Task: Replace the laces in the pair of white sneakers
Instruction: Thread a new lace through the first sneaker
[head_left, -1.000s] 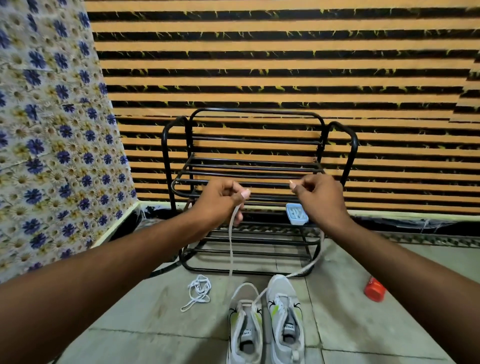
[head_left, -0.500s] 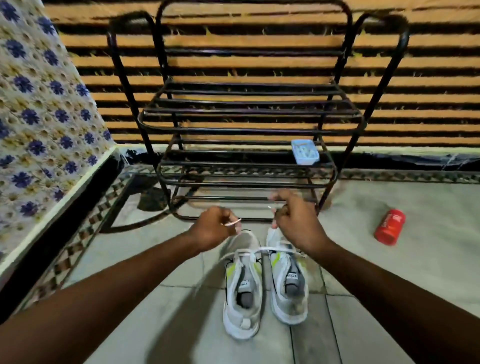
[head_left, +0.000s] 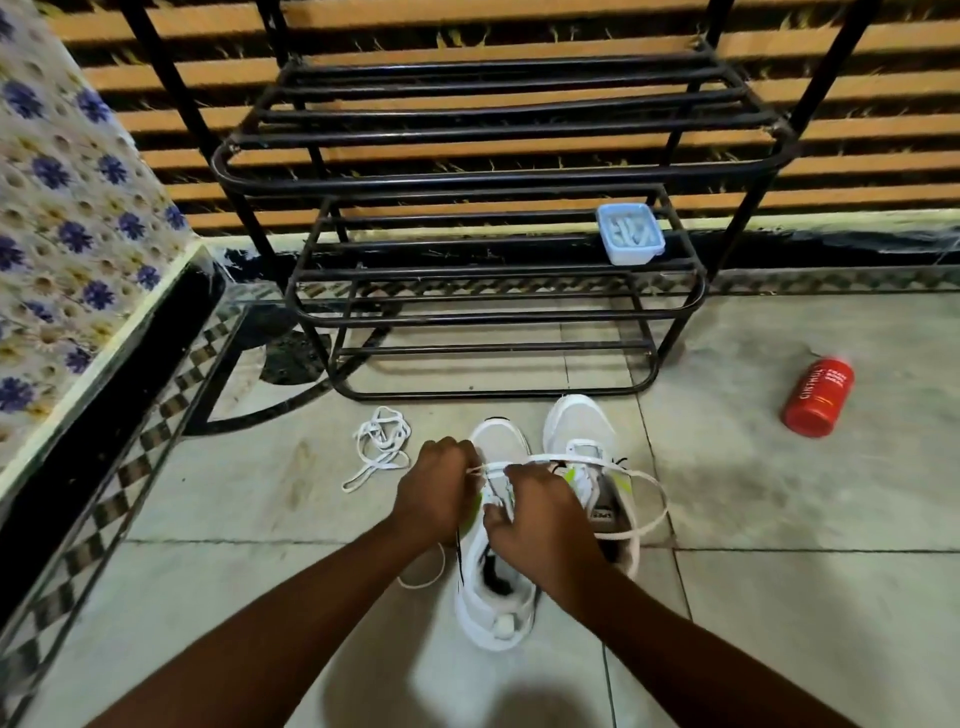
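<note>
Two white sneakers stand side by side on the tiled floor, toes toward the rack. Both my hands are down over the eyelets of the left sneaker (head_left: 496, 613). My left hand (head_left: 439, 491) pinches one end of a white lace (head_left: 652, 525). My right hand (head_left: 540, 525) grips the lace at the eyelets. The lace loops out across the right sneaker (head_left: 576, 421) and onto the floor. A second, loose white lace (head_left: 379, 452) lies bunched on the floor to the left of the shoes.
A black metal shoe rack (head_left: 483, 291) stands just beyond the shoes, with a small blue plastic box (head_left: 629, 234) on its lower shelf. A red bottle (head_left: 818, 397) lies on the floor at the right. A floral-covered ledge (head_left: 67, 218) runs along the left.
My hands have come down from in front of the rack to the left sneaker, carrying the lace ends with them. The view has tipped downward toward the floor.
</note>
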